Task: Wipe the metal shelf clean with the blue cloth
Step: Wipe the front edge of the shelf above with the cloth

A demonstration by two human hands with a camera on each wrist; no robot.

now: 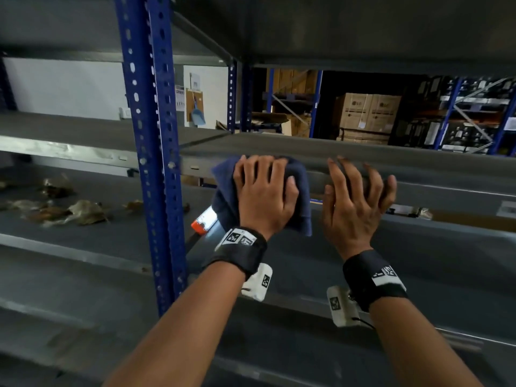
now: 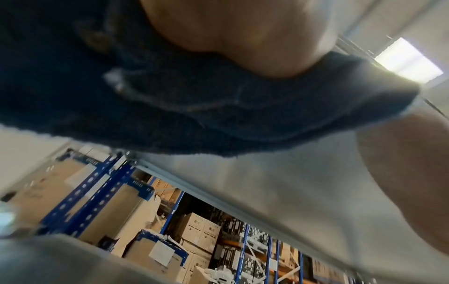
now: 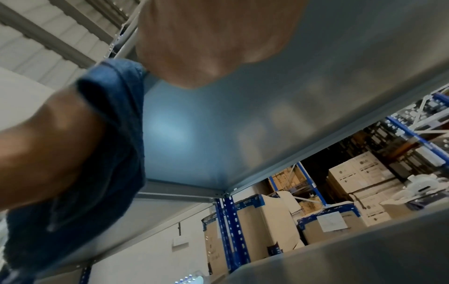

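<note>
Cloth: the blue cloth (image 1: 223, 191) sits bunched on the front edge of the metal shelf (image 1: 405, 157), near the blue post (image 1: 150, 129).
Left hand: the left hand (image 1: 264, 194) lies on the cloth, fingers (image 1: 247, 170) spread, pressing it.
Right hand: the right hand (image 1: 354, 202) is just beside, fingers spread, holding nothing. It may touch the edge.
Do it well: keep the palm flat, push hard, and slide in long strokes.

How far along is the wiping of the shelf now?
Done: the cloth is already at the shelf. In hand: the left hand presses it on the front edge; the right hand holds nothing beside it. Left: probably most of the surface; no wiped strip is visible.
</note>
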